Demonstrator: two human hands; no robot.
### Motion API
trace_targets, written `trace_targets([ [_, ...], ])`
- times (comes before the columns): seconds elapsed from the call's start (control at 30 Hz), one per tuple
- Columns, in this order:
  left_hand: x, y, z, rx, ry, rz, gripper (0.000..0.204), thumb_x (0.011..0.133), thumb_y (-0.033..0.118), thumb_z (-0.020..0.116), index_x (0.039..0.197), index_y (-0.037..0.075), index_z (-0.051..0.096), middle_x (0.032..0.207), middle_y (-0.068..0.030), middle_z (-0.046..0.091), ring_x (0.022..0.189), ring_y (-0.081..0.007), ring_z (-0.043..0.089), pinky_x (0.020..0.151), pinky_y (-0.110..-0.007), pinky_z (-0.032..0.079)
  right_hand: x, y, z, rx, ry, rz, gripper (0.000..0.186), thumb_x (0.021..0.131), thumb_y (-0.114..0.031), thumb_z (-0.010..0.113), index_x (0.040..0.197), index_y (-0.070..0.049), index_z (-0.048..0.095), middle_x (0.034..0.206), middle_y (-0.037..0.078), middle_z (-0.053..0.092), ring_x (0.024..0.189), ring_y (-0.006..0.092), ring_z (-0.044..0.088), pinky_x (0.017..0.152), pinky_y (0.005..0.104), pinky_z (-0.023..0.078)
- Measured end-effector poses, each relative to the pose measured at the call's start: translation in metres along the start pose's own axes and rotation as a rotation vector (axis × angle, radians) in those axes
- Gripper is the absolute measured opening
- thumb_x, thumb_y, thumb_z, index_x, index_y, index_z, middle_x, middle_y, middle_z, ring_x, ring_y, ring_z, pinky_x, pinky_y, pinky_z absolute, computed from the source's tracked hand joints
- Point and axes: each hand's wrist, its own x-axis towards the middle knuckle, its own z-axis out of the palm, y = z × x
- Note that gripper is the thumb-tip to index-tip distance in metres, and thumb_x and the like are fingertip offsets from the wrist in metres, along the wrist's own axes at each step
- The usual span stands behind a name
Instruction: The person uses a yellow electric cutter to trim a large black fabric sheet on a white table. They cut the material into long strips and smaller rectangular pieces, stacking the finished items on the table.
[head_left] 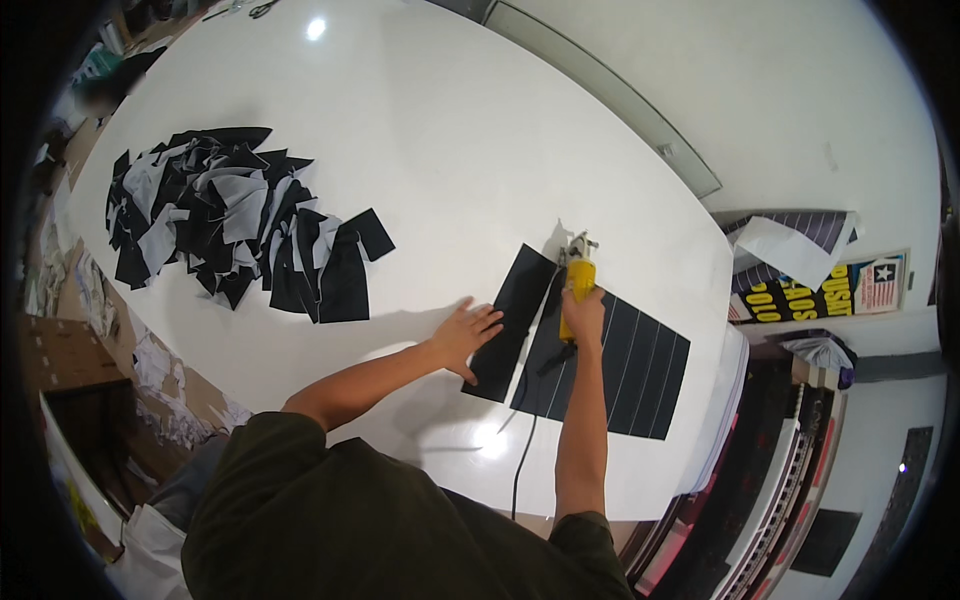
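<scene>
My right hand (pixel 586 318) is wrapped round the yellow body of an electric fabric cutter (pixel 580 275), its metal head pointing away from me at the far edge of the black fabric. A dark cord (pixel 523 450) trails from it toward my body. My left hand (pixel 466 338) lies with fingers spread on the left edge of a black fabric strip (pixel 514 315). A narrow white gap parts this strip from a wider black fabric panel (pixel 635 368), which is marked with several pale lines. My right forearm crosses that panel and hides part of it.
A heap of black and grey fabric pieces (pixel 230 205) lies on the left of the white table (pixel 440 150). Scissors (pixel 262 9) rest at the far left edge. Rolls of material (pixel 775 480) stand off the right side, and scraps (pixel 165 390) litter the floor at left.
</scene>
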Motion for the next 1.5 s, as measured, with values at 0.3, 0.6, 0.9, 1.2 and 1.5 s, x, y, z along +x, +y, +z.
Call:
trace_targets([
  [0.3, -0.187, -0.167, -0.106, 0.396, -0.033, -1.031, 0.102, 0.071, 0.06, 0.085, 0.147, -0.001, 0.054, 0.162, -0.0238, 0.041, 0.155, -0.0505, 0.024, 0.124, -0.069, 0.014, -0.126, 0.08, -0.042, 0.457, 0.123, -0.098, 0.048, 0.099, -0.032, 0.073, 0.13, 0.0, 0.052, 0.106, 0.012, 0.066, 0.085, 0.02, 0.067, 0.072, 0.036, 0.057],
  [0.6, -0.215, -0.046, -0.027, 0.028, 0.379, -0.822, 0.068, 0.094, 0.039, 0.068, 0.146, -0.001, 0.052, 0.163, -0.0225, 0.036, 0.155, -0.0414, 0.028, 0.127, -0.061, 0.017, -0.287, 0.137, 0.0, 0.646, -0.076, 0.099, 0.056, 0.104, -0.04, 0.063, 0.138, -0.001, 0.042, 0.094, 0.016, 0.061, 0.068, 0.023, 0.065, 0.056, 0.036, 0.056],
  [0.9, -0.289, 0.04, 0.038, -0.161, 0.513, -0.8, 0.06, 0.098, 0.031, 0.065, 0.147, 0.0, 0.05, 0.165, -0.0203, 0.032, 0.159, -0.0373, 0.019, 0.128, -0.062, 0.011, -0.306, 0.124, 0.069, 0.708, -0.367, 0.027, 0.06, 0.1, -0.027, 0.063, 0.146, 0.001, 0.036, 0.121, 0.023, 0.059, 0.093, 0.0299, 0.068, 0.073, 0.0417, 0.06],
  [1.2, -0.422, 0.124, 0.076, -0.102, 0.62, -1.322, 0.063, 0.102, 0.037, 0.061, 0.154, 0.005, 0.044, 0.169, -0.0191, 0.028, 0.159, -0.0341, 0.022, 0.127, -0.062, 0.013, -0.291, 0.068, 0.079, 0.908, -0.44, 0.168, 0.059, 0.1, -0.039, 0.065, 0.14, -0.001, 0.043, 0.109, 0.02, 0.063, 0.079, 0.0303, 0.068, 0.061, 0.0402, 0.057],
  [1.5, -0.525, 0.295, 0.362, -1.063, 0.071, -1.866, 0.058, 0.087, 0.05, 0.065, 0.108, -0.003, 0.077, 0.114, -0.0268, 0.074, 0.102, -0.0439, 0.072, 0.09, -0.051, 0.057, -0.289, 0.08, 0.076, 0.79, -0.525, 0.136, 0.059, 0.102, -0.04, 0.062, 0.138, 0.002, 0.045, 0.113, 0.021, 0.063, 0.086, 0.0302, 0.067, 0.067, 0.0406, 0.059],
])
